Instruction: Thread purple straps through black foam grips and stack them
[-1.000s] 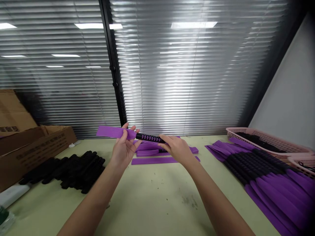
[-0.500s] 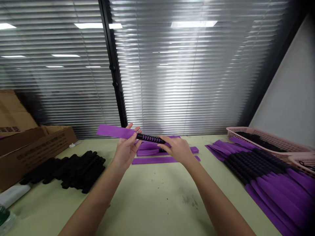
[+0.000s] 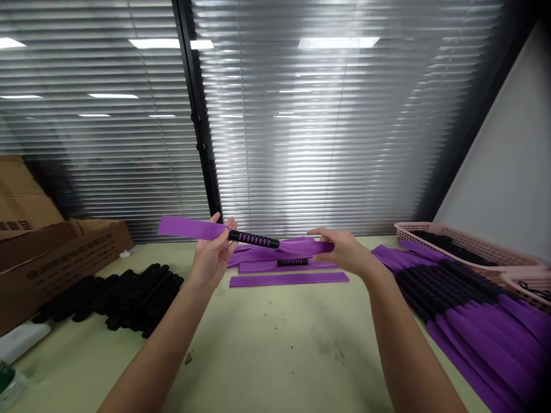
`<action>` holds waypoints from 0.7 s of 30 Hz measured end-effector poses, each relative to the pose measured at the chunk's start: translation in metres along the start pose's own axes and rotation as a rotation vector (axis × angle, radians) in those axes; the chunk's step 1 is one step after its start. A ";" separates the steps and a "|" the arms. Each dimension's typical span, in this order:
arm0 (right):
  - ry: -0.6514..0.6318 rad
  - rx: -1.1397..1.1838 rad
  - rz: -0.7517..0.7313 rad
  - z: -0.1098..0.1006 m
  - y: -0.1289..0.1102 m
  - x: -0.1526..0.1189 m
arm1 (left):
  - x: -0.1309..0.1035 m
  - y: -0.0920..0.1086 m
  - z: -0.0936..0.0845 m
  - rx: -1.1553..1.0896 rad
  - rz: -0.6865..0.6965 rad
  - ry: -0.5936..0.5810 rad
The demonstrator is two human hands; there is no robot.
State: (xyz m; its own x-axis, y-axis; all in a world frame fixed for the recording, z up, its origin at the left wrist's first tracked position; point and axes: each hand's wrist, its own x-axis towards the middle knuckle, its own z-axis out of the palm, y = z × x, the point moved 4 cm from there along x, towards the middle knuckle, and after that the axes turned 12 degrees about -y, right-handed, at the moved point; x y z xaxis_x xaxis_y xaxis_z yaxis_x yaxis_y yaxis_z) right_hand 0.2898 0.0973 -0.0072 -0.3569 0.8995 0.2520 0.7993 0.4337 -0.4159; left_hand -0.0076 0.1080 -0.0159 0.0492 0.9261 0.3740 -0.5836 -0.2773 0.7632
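The pale green desk (image 3: 267,350) carries, from largest to smallest: a wide fanned row of purple webbing straps with black ribbed sleeves (image 3: 465,298) on the right, a heap of loose black ribbed sleeves (image 3: 129,295) on the left, and a few flat purple straps (image 3: 288,279) in the middle. Above those, held clear of the desk, is the one in hand: a long purple woven strap (image 3: 189,228) threaded through a black ribbed tubular sleeve (image 3: 252,238).

The left hand (image 3: 210,258) has its grip pinched on the strap just at the sleeve's left end. The right hand (image 3: 344,252) has its grip closed on the strap's other end.

Risks, as I judge them: the strap is slightly slack between the hands, so the sleeve could slide off centre or towards one end if either grip loosens. A jerk from the right hand could pull the strap out of the left pinch and drop it onto the flat straps below, mixing it with them. The right forearm is close to the fanned row and could brush it out of order.

Hard to make out: the contents of the pink plastic mesh basket (image 3: 469,244) are only dark shapes. The brown cardboard boxes (image 3: 51,252) are cut off at the left edge, as is a white object at the lower left. The right fingertips are hidden behind the strap.
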 end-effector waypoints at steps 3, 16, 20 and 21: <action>0.040 0.011 0.013 -0.014 0.004 -0.009 | 0.001 -0.001 -0.003 -0.010 0.004 0.004; 0.378 -0.036 -0.158 -0.029 -0.016 -0.021 | 0.001 -0.006 -0.005 -0.056 0.006 0.099; 0.254 -0.141 -0.236 0.010 -0.066 -0.006 | 0.000 -0.007 -0.002 -0.054 0.004 0.103; 0.240 -0.173 -0.223 0.020 -0.074 -0.002 | -0.001 -0.008 -0.001 -0.051 0.001 0.099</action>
State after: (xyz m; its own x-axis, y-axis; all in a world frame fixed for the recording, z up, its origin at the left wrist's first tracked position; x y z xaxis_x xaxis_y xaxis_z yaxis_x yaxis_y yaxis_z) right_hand 0.2217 0.0646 0.0059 -0.4243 0.7374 0.5256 0.7920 0.5836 -0.1793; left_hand -0.0040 0.1096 -0.0229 -0.0305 0.9471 0.3194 -0.6243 -0.2676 0.7339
